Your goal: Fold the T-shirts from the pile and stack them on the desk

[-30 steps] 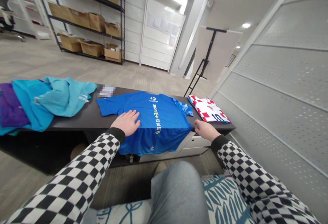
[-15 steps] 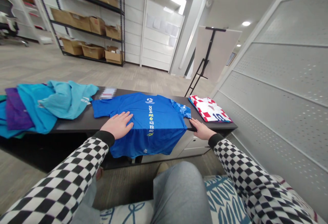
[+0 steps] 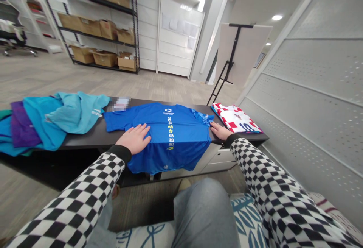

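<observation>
A blue short-sleeved T-shirt point(image 3: 159, 127) lies spread on the dark table, its lower part hanging over the front edge. A column of white and yellow print runs down its middle. My left hand point(image 3: 134, 139) rests flat on the shirt's left side, fingers stretched out. At the patterned right sleeve point(image 3: 202, 117), my right hand point(image 3: 220, 130) touches the hem with outstretched fingertips, palm low over the tabletop. Whether any cloth is between its thumb and fingers is hidden.
A folded red-and-white checked jersey point(image 3: 236, 119) lies at the table's right end. Loose turquoise and purple clothes point(image 3: 76, 113) are heaped at the left, near a blurred card point(image 3: 121, 103). Behind stand a shelf with boxes point(image 3: 104, 58) and an easel point(image 3: 231, 64). A panel wall point(image 3: 312, 89) borders the right.
My right hand has moved slightly up the table along the sleeve, and the hem now sits bunched farther back. My left hand stays flat on the shirt. The whole view has shifted slightly.
</observation>
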A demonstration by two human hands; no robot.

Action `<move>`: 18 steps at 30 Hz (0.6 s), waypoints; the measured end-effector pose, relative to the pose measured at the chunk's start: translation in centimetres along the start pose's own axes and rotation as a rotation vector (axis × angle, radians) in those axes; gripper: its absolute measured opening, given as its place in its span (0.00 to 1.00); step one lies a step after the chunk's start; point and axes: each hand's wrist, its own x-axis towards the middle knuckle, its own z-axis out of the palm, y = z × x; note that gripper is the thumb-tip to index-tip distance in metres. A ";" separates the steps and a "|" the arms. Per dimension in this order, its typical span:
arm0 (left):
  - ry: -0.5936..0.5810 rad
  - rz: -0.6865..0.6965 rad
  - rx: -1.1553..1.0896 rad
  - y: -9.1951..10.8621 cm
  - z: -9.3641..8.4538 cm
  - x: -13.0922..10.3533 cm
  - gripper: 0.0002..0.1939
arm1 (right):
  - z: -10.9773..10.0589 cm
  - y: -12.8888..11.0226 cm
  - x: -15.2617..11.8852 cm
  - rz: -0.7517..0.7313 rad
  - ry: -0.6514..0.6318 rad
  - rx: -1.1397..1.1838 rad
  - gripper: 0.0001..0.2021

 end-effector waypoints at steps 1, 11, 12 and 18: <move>-0.007 0.000 -0.007 0.5 0.0 0.2 0.41 | -0.2 0.3 0.4 0.005 -0.007 -0.009 0.35; -0.087 -0.133 0.099 4.2 -3.5 2.6 0.31 | -0.1 0.2 3.3 0.119 0.058 -0.076 0.35; -0.071 -0.156 0.121 5.0 -4.0 3.1 0.29 | 0.0 0.1 3.3 0.123 0.078 -0.080 0.35; 0.083 0.072 -0.026 12.5 -2.9 6.9 0.34 | 0.1 -0.4 2.7 0.115 0.132 -0.056 0.34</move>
